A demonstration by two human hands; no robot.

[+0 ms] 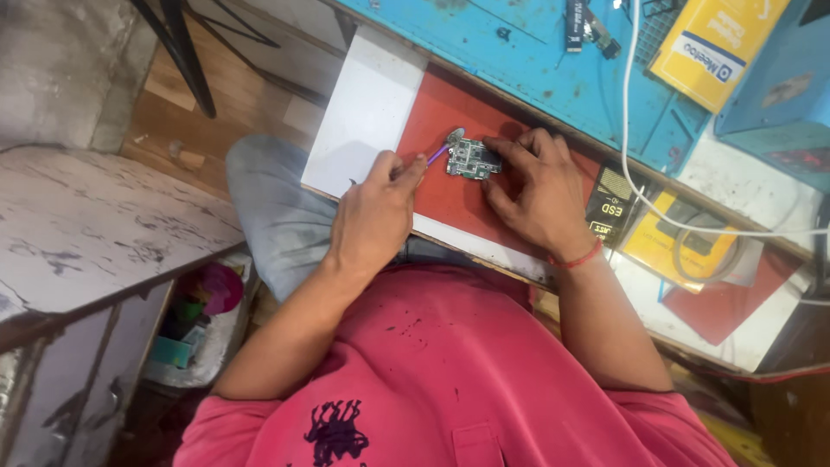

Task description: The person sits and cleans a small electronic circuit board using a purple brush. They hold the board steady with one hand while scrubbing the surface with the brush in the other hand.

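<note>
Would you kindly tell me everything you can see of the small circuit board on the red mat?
The circuit board is small, roughly rectangular and greenish, crowded with grey metal parts. It lies flat on the red mat. The right hand steadies it, fingers on its right edge. The left hand holds a purple tool at its left edge, beside a small grey piece. Finer detail is too small to tell.

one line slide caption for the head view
Left hand works a purple tool at a circuit board steadied by the right hand.

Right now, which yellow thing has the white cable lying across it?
The lower yellow packet, right of the right hand. The white cable loops over it; the yellow box up top has none.
</note>
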